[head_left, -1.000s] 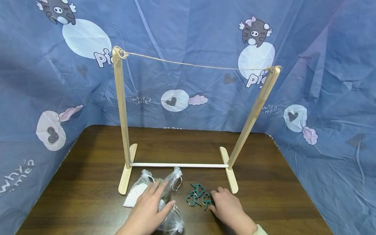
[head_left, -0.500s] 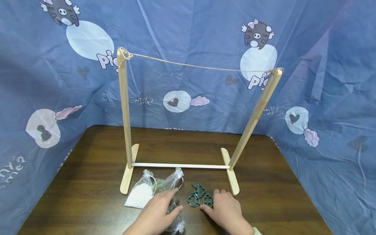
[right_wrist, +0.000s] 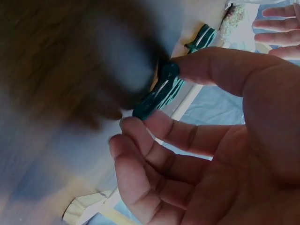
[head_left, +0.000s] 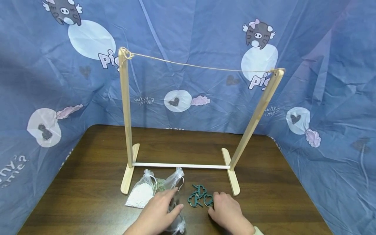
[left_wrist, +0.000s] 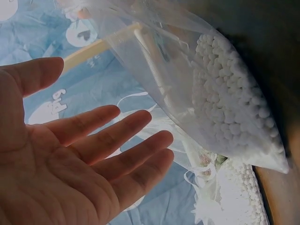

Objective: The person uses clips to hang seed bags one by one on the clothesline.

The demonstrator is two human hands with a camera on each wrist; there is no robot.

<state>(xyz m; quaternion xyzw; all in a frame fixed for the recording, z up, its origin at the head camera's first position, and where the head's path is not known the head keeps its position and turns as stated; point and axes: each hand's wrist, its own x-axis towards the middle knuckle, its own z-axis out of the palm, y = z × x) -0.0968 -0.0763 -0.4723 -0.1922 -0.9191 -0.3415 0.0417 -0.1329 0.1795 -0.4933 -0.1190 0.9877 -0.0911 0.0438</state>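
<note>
My left hand [head_left: 157,209] is over the mesh drawstring sachets, fingers extended. In the left wrist view its palm shows bare beside a sheer sachet of white beads [left_wrist: 229,93]. Another white-filled sachet [head_left: 139,195] and one with greenish contents [head_left: 160,185] lie past that hand, and a further sachet is partly covered by it. My right hand [head_left: 227,210] rests on the table beside dark green cloud-shaped clips with metal rings [head_left: 194,199]. In the right wrist view the nearest clip [right_wrist: 159,96] appears between thumb and loosely bent fingers, at or near their tips; no firm grip shows.
Behind the sachets and clips stands a wooden frame with a left post [head_left: 126,111], a right post [head_left: 255,120] and a white bottom rod [head_left: 182,165]. A twine line [head_left: 188,65] spans the post tops. Blue printed cloth [head_left: 194,32] surrounds the brown table [head_left: 182,143].
My left hand has drawn back towards me and right, uncovering the white-filled sachet. My right thumb reached towards the clips, then pulled back; the nearest clip has turned slightly. The view has shifted a little.
</note>
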